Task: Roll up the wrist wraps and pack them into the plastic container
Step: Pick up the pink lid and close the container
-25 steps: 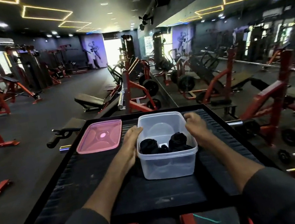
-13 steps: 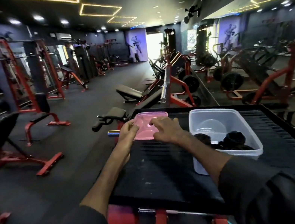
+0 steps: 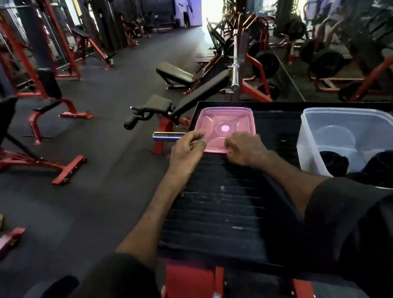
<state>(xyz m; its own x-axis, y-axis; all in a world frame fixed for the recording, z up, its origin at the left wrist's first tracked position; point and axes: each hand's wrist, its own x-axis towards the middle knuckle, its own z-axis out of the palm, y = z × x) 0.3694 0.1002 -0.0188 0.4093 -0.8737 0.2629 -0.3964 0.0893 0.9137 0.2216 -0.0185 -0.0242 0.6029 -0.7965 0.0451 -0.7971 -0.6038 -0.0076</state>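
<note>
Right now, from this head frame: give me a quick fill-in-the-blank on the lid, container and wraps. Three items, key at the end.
1. The left hand and right hand both hold the near edge of the lid, which is coloured ____.
2. The rolled wraps inside the container are coloured ____.
3. The container stands to the ____ of the lid.

Missing words: pink; black; right.
</note>
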